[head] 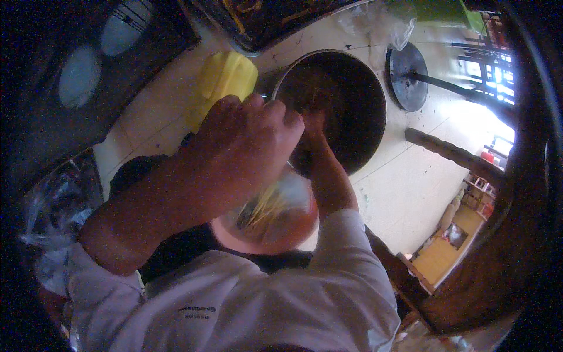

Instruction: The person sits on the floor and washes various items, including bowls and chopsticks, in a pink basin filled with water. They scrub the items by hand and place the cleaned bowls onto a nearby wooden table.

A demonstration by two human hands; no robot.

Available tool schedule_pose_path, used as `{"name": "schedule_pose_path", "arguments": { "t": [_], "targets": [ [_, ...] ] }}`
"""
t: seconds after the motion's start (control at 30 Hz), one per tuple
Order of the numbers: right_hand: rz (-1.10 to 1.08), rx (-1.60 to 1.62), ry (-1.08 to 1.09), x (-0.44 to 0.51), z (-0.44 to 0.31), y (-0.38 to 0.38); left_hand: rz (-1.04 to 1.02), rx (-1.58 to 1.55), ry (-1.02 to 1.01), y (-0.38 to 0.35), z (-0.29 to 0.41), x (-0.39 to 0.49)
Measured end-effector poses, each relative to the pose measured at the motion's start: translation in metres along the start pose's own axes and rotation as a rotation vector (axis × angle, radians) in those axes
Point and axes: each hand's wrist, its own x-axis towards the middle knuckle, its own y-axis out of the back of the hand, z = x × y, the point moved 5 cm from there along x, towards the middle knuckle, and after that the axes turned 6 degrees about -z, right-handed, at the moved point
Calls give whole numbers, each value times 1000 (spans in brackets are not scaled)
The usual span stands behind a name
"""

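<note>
My left hand (259,127), fingers curled into a fist and slightly blurred, is above the near left rim of a large dark round pot (360,110). Whether it grips anything is hidden. Inside the pot, my right hand (314,121) reaches down toward a dim brownish mass; its fingertips are hard to make out. Below my left hand lies a reddish basin (303,229) with thin yellowish strands or sticks (264,207) in it, partly covered by my forearm. A yellow plastic container (228,77) is just beyond my left hand.
On the tiled floor, a round metal base with a post (407,79) is right of the pot, near clear plastic (378,22). A dark wooden bar (453,152) lies farther right. Crumpled plastic (61,202) is at left. Two pale oval things (80,75) are at upper left.
</note>
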Motion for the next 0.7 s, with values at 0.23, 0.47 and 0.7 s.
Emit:
{"name": "schedule_pose_path", "arguments": {
  "t": [0.23, 0.47, 0.7],
  "targets": [
    [-344, -403, -156, 76, -15, 51, -37, -4, -3, 0, 4, 7],
    [-225, -326, -101, 86, -8, 26, 76, -83, -46, 0, 1, 11],
    [-134, -210, -106, 67, 16, 35, 43, -46, -14, -2, 5, 11]
  ]
}}
